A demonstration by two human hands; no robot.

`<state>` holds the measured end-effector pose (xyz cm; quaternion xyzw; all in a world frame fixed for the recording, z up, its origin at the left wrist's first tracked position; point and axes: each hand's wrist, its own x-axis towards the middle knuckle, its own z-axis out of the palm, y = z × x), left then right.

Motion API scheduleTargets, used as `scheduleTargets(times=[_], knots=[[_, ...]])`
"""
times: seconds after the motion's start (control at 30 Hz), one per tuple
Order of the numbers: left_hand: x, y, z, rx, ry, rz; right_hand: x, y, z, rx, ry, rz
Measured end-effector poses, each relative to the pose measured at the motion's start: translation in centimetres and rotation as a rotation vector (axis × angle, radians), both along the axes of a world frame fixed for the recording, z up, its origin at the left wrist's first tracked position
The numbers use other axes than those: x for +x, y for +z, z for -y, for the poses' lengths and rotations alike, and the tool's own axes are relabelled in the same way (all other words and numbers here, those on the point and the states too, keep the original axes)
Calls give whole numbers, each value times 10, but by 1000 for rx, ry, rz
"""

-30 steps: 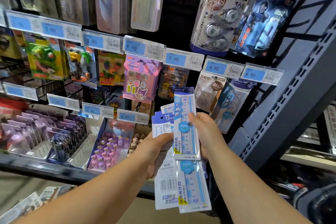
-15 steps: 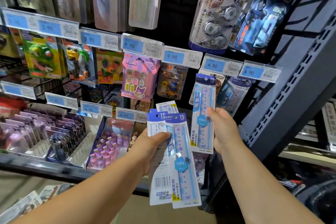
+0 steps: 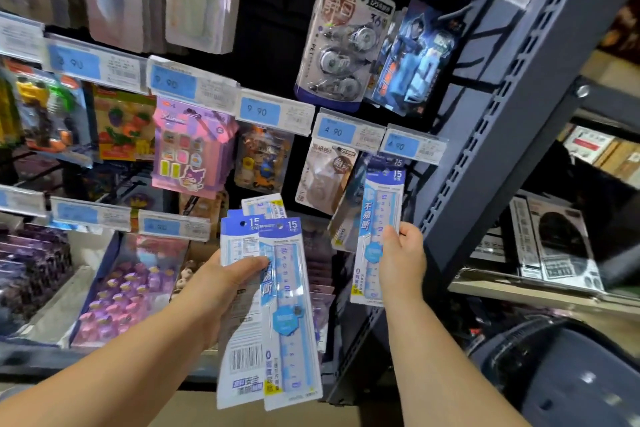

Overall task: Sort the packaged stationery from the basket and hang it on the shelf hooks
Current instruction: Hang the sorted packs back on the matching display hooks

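My left hand (image 3: 227, 282) grips a fanned bunch of blue-and-white 15 cm ruler packs (image 3: 289, 315), held upright at the picture's centre. My right hand (image 3: 403, 255) pinches a single ruler pack (image 3: 379, 229) by its right edge and holds it upright against the shelf, its top just under the right 4.90 price tag (image 3: 412, 146). The pack covers other ruler packs that hang there; the hook itself is hidden. A dark blue basket (image 3: 561, 374) sits at the lower right.
Hooks carry correction tape packs (image 3: 344, 42), a pink eraser card (image 3: 188, 146) and a beige tape pack (image 3: 322, 177). A grey slotted upright (image 3: 502, 104) bounds the shelf on the right. Trays of purple items (image 3: 121, 291) stand on the lower shelf.
My right hand has pulled one ruler pack off the bunch and carried it up and to the right to the hook under the right 4.90 tag. My left hand stays with the rest.
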<state>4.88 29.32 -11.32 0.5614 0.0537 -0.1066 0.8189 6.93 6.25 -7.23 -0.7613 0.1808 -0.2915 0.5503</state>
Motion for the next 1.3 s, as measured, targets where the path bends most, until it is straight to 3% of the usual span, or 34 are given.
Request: scheduleTargets(times=[0.17,1.3], knots=[[1,2,10,-9,-33,11,2,9,11,29,-82,85],[17,14,13,-17,-22,21,30,7,-7,55,-145,57]])
